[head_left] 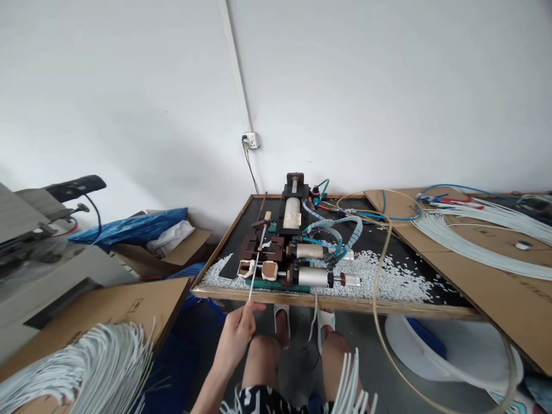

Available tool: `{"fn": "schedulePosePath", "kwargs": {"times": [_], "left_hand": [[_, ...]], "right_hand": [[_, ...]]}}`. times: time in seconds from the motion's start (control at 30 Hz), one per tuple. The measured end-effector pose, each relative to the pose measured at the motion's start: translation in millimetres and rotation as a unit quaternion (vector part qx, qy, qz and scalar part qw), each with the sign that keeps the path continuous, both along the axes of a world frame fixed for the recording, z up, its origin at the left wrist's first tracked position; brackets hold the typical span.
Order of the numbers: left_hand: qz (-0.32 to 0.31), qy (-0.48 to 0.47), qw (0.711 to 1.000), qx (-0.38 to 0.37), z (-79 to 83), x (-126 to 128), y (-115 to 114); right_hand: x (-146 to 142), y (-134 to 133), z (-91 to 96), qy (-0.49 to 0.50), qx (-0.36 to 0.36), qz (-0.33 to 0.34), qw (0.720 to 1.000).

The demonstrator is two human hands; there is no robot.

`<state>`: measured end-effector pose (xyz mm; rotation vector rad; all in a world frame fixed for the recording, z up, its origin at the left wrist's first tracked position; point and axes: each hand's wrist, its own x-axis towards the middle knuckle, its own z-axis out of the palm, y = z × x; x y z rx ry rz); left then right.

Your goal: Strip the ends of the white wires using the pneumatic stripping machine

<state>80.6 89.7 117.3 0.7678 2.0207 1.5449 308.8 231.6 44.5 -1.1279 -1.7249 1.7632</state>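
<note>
My left hand (236, 335) pinches the near end of a thin white tube (257, 265). The tube runs up and away into the clamp jaws of a small pneumatic machine (293, 253) on the black-topped table (328, 302). The machine has brown blocks, silver air cylinders and blue hoses. My right hand is not in view. More white tubes (350, 386) lie across my lap at the bottom edge, beside my knees.
White cut bits (383, 276) litter the table around the machine. A bundle of white tubes (86, 368) lies on cardboard at lower left. Coiled white tubing (478, 236) rests on cardboard at right. A white bin (452, 356) stands under the table. A wall socket (250, 140) hangs above.
</note>
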Motion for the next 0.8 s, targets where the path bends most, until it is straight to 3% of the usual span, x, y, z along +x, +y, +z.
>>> {"fn": "schedulePosePath", "kwargs": {"times": [0.43, 0.67, 0.8], "left_hand": [[-0.025, -0.038, 0.999, -0.003, 11.4, -5.1, 1.6], [-0.024, 0.048, 0.998, -0.012, 20.9, -12.2, -14.9], [0.043, 0.175, 0.983, -0.031, 33.4, -5.2, -45.6]], "right_hand": [[-6.1, -13.8, 2.5, -0.023, -0.007, -0.05, 0.998], [-25.5, -37.3, 12.0, -0.018, 0.002, -0.133, 0.991], [-25.6, -66.1, 29.1, 0.029, -0.064, -0.05, 0.996]]}}
